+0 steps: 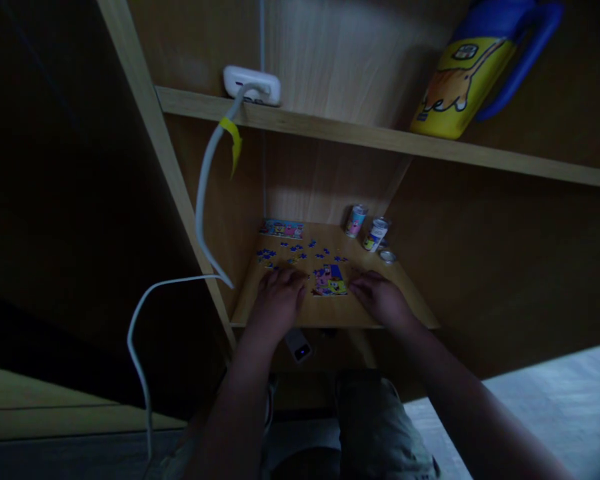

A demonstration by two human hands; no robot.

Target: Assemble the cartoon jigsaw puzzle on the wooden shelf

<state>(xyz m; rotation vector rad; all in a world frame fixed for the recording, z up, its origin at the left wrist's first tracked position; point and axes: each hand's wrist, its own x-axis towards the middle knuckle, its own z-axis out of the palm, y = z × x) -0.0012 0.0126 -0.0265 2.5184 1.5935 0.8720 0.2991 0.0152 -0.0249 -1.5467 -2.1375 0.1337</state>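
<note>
A partly joined cartoon jigsaw puzzle lies on the lower shelf board between my hands. My left hand rests on the board to its left, back upward, with its fingers loosely bent and a little apart. Nothing shows in it. Just right of the puzzle is my right hand, its thumb and fingers pinched together near the puzzle's edge. Whatever may be between those fingertips is too small to make out. Behind my left hand lie several loose blue puzzle pieces, and more pieces are scattered behind the puzzle.
A picture strip lies at the back left. Two small printed cans and a round lid are at the right. Above, a white charger with a hanging cable and a yellow-blue mug occupy the upper shelf.
</note>
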